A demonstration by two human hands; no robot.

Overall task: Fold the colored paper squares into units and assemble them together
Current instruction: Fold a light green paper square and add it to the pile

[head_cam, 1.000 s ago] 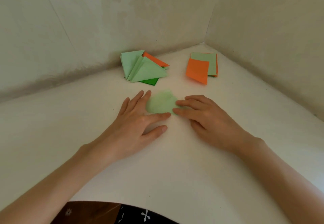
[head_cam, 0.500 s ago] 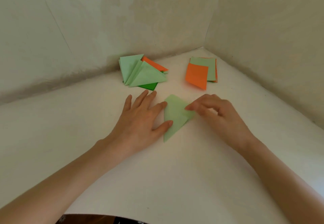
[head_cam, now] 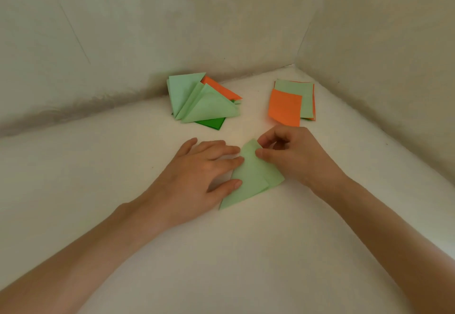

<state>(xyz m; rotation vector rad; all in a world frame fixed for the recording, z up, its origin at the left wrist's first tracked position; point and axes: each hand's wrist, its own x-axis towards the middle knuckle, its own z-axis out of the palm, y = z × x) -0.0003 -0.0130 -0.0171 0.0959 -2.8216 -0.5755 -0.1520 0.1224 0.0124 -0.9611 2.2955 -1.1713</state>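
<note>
A light green paper (head_cam: 251, 180), folded into a rough triangle, lies on the white surface between my hands. My left hand (head_cam: 199, 176) lies flat with straight fingers, its fingertips and thumb pressing the paper's left edge. My right hand (head_cam: 293, 153) has its fingers curled and pinches the paper's upper corner. A pile of folded triangular units (head_cam: 199, 102) in light green, orange and dark green sits at the back. A stack of flat squares (head_cam: 291, 103), orange on top of light green, lies to the right of the pile.
Two pale walls meet in a corner (head_cam: 298, 65) behind the stack, closing off the back and right sides. The white surface (head_cam: 234, 252) stretches toward me between my forearms.
The green paper went from a blurred sheet under both hands to a folded triangle. My right hand rose from flat to a pinch on its upper corner. My left hand stayed pressing.
</note>
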